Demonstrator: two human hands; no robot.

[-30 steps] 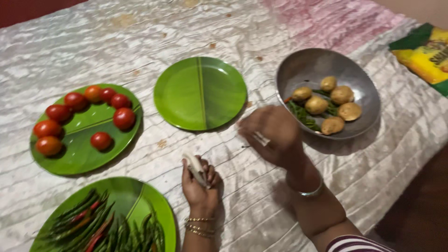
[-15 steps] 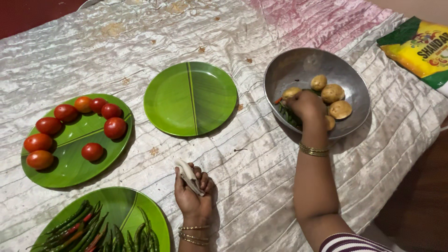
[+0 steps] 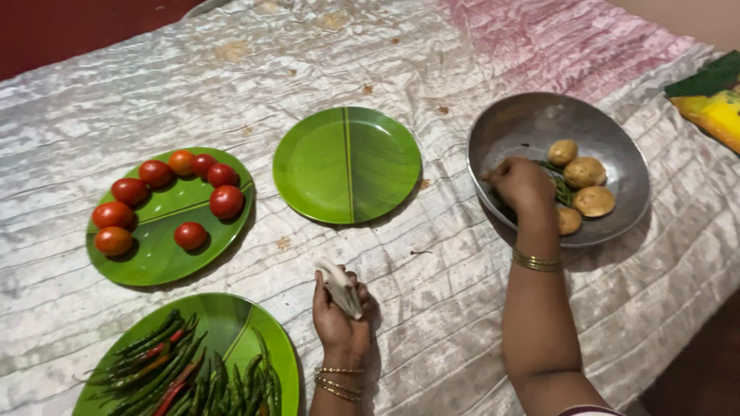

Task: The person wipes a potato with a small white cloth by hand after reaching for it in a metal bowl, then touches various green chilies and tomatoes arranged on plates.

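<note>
Head cam — yellow-green packet [image 3: 713, 104] far right, R hand [image 3: 523, 183] in bowl [image 3: 532, 123]

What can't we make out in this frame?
Head view only:
- What the right hand grips in the metal bowl: its fingers cover it.
- The pale folded thing in the left hand: partly wrapped, kind unclear.
- Chilli plate: cut by the bottom edge.
- Yellow-green packet: cut by the right edge.

Probably a home, silvery cloth [image 3: 231, 92], green plates [image 3: 347, 166] of vegetables
</note>
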